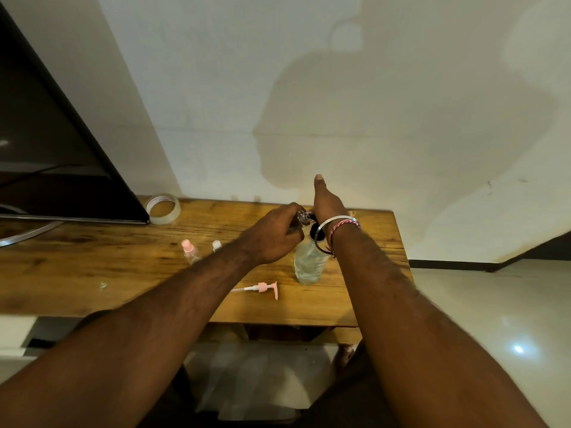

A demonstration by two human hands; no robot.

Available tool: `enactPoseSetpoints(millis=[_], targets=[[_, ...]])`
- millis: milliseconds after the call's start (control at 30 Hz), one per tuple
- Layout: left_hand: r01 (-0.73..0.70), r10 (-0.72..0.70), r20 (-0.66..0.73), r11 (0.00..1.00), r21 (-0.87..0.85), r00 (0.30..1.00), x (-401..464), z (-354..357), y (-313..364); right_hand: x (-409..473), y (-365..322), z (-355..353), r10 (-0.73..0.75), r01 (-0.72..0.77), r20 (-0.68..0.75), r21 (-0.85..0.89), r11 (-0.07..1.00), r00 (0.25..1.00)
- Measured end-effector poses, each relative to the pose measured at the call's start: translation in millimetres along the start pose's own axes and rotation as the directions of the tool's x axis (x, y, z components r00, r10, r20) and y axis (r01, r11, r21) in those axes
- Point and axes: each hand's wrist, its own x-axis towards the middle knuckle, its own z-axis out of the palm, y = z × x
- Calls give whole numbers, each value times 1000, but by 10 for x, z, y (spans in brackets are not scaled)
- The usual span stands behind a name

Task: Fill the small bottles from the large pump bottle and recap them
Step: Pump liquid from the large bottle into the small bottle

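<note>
Mid-fill at frame centre: left hand [272,239] closed round a small bottle [301,218] beside the large bottle [309,261], right hand [327,205] pressing, grip unclear; two small bottles [189,250] left of centre waiting.

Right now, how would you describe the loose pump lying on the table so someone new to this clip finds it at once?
Start at the wooden table and go to its near edge, in front of the large clear bottle under the hands. The pink pump head lies flat there on its side, its white dip tube pointing left. Unlike the small capped bottles standing farther back, it sits on no bottle.
</note>
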Motion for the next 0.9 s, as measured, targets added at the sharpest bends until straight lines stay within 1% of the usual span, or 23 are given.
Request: enactPoseSetpoints(millis=[233,333,633,733,833,900], targets=[[12,-12,6,1000,9,1000,20,44,-47,50,80,32,-46,35,-79,-132,991,996],[6,-6,1,1000,-14,1000,33,80,-52,60,90,21,-49,33,-103,-160,987,993],[10,-10,3,1000,7,1000,32,89,-49,-5,85,19,-42,11,-148,-207,978,988],[9,-9,3,1000,-2,1000,21,102,-41,-7,90,15,-17,0,-126,-131,991,992],[8,-10,-26,998,-62,1000,14,73,-22,-39,14,48,51,-46,-54,90,995,997],[10,-13,-32,997,-76,999,20,46,-20,-37,-34,49,71,-71,5,179,981,997]])
